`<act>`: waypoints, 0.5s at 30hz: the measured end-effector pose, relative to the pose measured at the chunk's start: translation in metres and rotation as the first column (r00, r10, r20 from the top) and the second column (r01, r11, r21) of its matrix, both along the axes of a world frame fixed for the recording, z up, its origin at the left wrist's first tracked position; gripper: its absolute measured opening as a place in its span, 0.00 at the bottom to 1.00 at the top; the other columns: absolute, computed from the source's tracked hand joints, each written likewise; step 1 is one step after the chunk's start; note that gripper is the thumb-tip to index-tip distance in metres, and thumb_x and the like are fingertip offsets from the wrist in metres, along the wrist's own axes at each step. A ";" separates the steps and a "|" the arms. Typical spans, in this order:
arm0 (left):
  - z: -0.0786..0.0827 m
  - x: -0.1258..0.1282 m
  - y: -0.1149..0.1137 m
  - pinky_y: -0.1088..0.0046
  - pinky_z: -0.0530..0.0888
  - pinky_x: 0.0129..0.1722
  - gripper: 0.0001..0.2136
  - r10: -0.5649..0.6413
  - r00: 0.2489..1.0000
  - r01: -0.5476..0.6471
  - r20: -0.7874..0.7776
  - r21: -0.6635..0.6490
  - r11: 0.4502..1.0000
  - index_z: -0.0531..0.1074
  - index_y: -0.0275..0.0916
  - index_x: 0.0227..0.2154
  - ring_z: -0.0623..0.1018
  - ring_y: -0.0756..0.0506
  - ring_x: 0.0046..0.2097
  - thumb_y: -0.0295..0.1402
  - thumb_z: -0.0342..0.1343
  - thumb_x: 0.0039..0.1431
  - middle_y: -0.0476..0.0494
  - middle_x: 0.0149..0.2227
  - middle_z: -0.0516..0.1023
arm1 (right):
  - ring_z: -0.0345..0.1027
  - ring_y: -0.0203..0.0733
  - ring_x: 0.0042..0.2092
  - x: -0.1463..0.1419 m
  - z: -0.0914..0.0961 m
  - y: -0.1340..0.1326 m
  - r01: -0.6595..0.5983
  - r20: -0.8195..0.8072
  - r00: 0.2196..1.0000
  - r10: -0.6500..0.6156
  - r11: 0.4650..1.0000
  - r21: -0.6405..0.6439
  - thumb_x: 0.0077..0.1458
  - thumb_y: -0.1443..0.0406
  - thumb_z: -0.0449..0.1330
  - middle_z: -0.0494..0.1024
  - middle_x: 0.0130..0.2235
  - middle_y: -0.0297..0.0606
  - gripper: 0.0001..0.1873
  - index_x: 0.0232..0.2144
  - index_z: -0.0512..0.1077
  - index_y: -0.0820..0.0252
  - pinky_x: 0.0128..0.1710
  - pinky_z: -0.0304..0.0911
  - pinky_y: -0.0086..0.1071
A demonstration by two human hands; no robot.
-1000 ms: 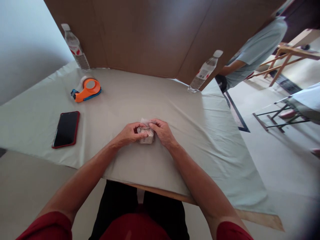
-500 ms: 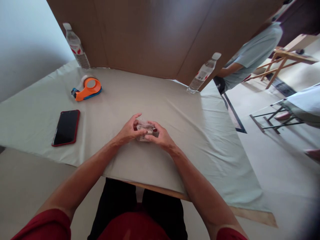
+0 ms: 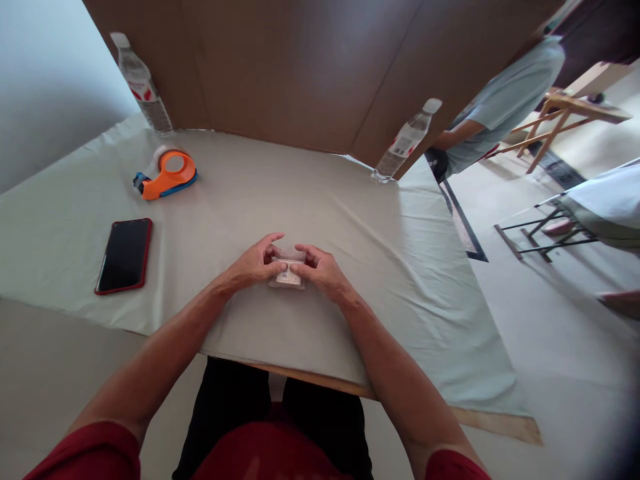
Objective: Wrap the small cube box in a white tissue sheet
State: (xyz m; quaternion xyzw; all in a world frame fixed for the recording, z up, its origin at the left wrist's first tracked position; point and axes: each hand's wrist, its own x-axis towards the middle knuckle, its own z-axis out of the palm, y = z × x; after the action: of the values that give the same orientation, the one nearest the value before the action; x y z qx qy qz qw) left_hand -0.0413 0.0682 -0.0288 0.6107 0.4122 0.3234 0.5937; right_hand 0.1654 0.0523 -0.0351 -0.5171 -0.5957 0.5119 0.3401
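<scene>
A small clear plastic packet (image 3: pixel 289 277) with something pale inside lies on the cloth-covered table (image 3: pixel 350 220) in front of me. My left hand (image 3: pixel 255 265) pinches its left side, thumb and fingers curled onto it. From the right, my right hand (image 3: pixel 323 270) pinches the other side the same way. The two hands meet over the packet and hide most of it.
A red-cased phone (image 3: pixel 124 255) lies face up at the left. An orange tape dispenser (image 3: pixel 167 176) sits behind it. Two water bottles (image 3: pixel 141 83) (image 3: pixel 404 142) stand against a brown cardboard screen (image 3: pixel 300 67). Another person in a pale shirt (image 3: pixel 505 100) is at the right.
The packet has come down from slightly raised to flat against the cloth, and both hands have closed in on it. The view shifted a little to the right.
</scene>
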 end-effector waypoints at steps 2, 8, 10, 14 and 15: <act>-0.001 0.000 0.000 0.72 0.70 0.37 0.41 0.001 1.000 -0.001 -0.003 -0.008 1.000 0.56 0.34 0.65 0.75 0.48 0.37 0.39 0.64 0.49 0.44 0.40 0.74 | 0.73 0.43 0.38 0.001 0.001 0.000 0.002 0.017 1.000 -0.003 1.000 0.029 0.51 0.54 0.65 0.79 0.38 0.41 0.34 0.57 0.70 0.65 0.42 0.69 0.39; -0.002 0.001 -0.001 0.72 0.72 0.39 0.40 0.005 1.000 -0.004 0.026 -0.032 0.999 0.56 0.36 0.65 0.76 0.47 0.40 0.37 0.64 0.50 0.42 0.43 0.75 | 0.74 0.45 0.42 0.001 0.000 -0.002 -0.056 0.126 0.991 0.038 0.988 0.142 0.55 0.55 0.61 0.80 0.44 0.44 0.29 0.57 0.71 0.63 0.46 0.68 0.40; -0.001 0.000 0.000 0.72 0.72 0.40 0.40 -0.001 0.999 0.003 0.045 -0.041 0.999 0.56 0.36 0.65 0.76 0.47 0.40 0.36 0.64 0.50 0.41 0.43 0.75 | 0.74 0.46 0.45 0.001 -0.001 -0.002 -0.072 0.122 0.991 0.053 0.984 0.161 0.56 0.55 0.60 0.80 0.47 0.45 0.29 0.57 0.70 0.62 0.47 0.68 0.41; -0.001 0.000 0.000 0.74 0.71 0.36 0.39 0.000 1.000 0.000 0.027 -0.012 1.000 0.58 0.35 0.65 0.74 0.50 0.36 0.36 0.65 0.50 0.44 0.40 0.75 | 0.74 0.44 0.46 0.001 0.001 0.002 0.034 0.058 0.997 -0.044 0.986 0.161 0.58 0.54 0.57 0.80 0.46 0.44 0.24 0.53 0.73 0.59 0.48 0.68 0.39; -0.001 0.000 0.000 0.74 0.70 0.35 0.39 -0.002 1.000 0.002 0.023 -0.005 1.000 0.58 0.35 0.65 0.74 0.50 0.35 0.36 0.65 0.50 0.44 0.39 0.75 | 0.74 0.44 0.45 0.001 0.002 0.004 0.051 0.049 0.997 -0.059 0.987 0.151 0.58 0.53 0.57 0.80 0.45 0.43 0.23 0.51 0.74 0.59 0.47 0.68 0.38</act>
State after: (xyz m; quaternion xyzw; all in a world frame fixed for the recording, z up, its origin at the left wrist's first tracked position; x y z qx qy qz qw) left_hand -0.0412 0.0684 -0.0302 0.6059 0.4056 0.3285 0.6004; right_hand 0.1665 0.0558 -0.0328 -0.5198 -0.6267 0.4423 0.3761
